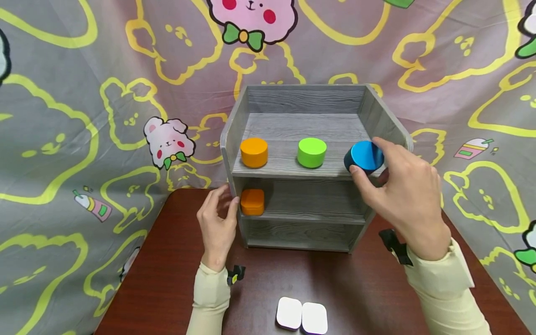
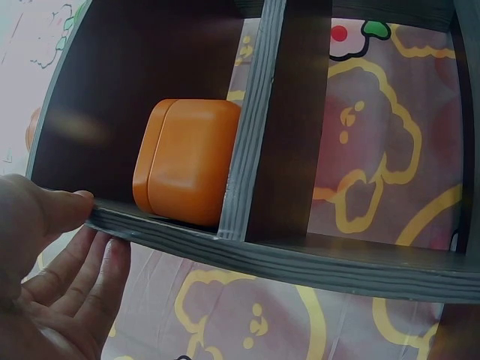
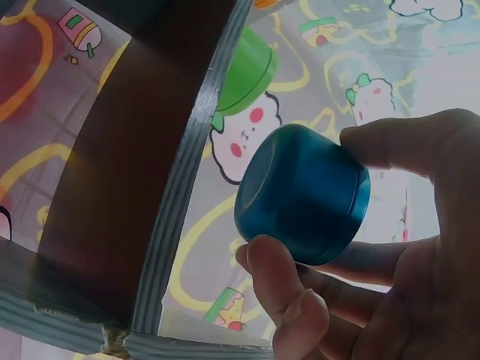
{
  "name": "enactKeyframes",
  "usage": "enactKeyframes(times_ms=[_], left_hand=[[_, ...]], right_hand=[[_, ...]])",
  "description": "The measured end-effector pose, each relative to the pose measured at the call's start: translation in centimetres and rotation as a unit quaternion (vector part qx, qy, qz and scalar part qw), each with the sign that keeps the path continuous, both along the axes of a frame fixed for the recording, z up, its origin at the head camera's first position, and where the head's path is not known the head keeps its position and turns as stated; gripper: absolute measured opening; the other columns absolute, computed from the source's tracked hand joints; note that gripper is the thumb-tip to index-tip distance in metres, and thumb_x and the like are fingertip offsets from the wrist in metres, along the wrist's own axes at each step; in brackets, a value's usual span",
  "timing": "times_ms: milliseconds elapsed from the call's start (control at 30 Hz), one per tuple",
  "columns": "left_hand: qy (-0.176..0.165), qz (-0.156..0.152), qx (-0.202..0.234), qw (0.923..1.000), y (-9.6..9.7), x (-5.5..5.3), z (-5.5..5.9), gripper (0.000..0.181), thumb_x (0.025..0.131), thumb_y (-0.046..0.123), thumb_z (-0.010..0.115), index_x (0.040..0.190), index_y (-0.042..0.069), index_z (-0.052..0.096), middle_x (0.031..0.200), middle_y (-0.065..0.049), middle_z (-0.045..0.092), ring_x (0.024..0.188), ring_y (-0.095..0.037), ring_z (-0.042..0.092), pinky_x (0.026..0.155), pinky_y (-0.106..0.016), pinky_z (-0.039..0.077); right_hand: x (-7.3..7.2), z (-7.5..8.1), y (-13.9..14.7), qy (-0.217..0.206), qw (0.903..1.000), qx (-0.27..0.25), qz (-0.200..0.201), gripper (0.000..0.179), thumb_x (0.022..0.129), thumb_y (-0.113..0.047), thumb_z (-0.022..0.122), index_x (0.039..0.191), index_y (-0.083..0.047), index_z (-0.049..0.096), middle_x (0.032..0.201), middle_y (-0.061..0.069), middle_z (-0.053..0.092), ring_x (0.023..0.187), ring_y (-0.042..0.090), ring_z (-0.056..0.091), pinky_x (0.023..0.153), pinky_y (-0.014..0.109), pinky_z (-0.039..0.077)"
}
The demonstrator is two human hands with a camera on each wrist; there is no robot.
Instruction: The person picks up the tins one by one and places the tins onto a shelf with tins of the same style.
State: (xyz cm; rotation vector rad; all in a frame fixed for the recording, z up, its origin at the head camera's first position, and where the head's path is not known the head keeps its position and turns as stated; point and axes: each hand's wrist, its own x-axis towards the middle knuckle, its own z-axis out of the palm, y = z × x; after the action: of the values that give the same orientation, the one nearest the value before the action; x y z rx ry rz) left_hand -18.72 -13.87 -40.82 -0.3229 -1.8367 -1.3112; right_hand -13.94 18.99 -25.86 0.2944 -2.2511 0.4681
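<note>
Pinches a glossy blue cylinder (image 1: 363, 158) in a curled right hand (image 1: 408, 188) at the upper right front of a grey wood-grain shelf (image 1: 303, 125); grips its left edge with the left hand (image 1: 217, 223). Shows the cylinder's base only in the right wrist view; leans, wider than tall, with flat top upward.
</note>
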Motion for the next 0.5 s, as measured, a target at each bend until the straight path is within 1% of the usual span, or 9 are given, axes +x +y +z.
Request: enactKeyframes(times_ms=[233, 333, 433, 500], left_hand=[[0.010, -0.002, 0.001, 0.9999, 0.1, -0.1, 0.0, 0.031, 0.088, -0.007, 0.078, 0.118, -0.002, 0.073, 0.100, -0.017, 0.073, 0.089, -0.027, 0.073, 0.081, -0.011, 0.060], [0.013, -0.001, 0.002, 0.9999, 0.1, -0.1, -0.1, 0.032, 0.087, -0.008, 0.078, 0.117, -0.002, 0.073, 0.100, -0.017, 0.073, 0.088, -0.028, 0.073, 0.080, -0.011, 0.060], [0.010, -0.001, 0.003, 0.9999, 0.1, -0.1, -0.1, 0.032, 0.087, -0.008, 0.078, 0.118, -0.002, 0.073, 0.100, -0.017, 0.073, 0.089, -0.027, 0.073, 0.081, -0.011, 0.060], [0.006, -0.002, 0.003, 1.0000, 0.1, -0.1, -0.1, 0.031, 0.088, -0.006, 0.078, 0.119, -0.001, 0.073, 0.101, -0.017, 0.073, 0.090, -0.026, 0.073, 0.081, -0.012, 0.060]], right_hand=[[-0.7, 0.0, 0.1, -0.014, 0.9997, -0.003, -0.018, 0.059, 0.086, -0.035, 0.078, 0.133, -0.001, 0.067, 0.090, 0.021, 0.072, 0.066, 0.032, 0.064, 0.056, 0.055, 0.048], [-1.0, 0.0, -0.1, -0.024, 0.9993, -0.007, -0.029, 0.057, 0.087, -0.036, 0.076, 0.132, -0.001, 0.068, 0.099, 0.023, 0.075, 0.070, 0.036, 0.066, 0.059, 0.060, 0.050], [-1.4, 0.1, -0.3, -0.036, 0.9984, -0.014, -0.042, 0.058, 0.088, -0.038, 0.075, 0.132, -0.001, 0.068, 0.112, 0.025, 0.075, 0.080, 0.043, 0.069, 0.064, 0.065, 0.052], [-1.6, 0.1, -0.3, -0.040, 0.9978, -0.019, -0.049, 0.058, 0.089, -0.038, 0.075, 0.132, 0.000, 0.068, 0.117, 0.026, 0.074, 0.087, 0.048, 0.069, 0.067, 0.068, 0.053]])
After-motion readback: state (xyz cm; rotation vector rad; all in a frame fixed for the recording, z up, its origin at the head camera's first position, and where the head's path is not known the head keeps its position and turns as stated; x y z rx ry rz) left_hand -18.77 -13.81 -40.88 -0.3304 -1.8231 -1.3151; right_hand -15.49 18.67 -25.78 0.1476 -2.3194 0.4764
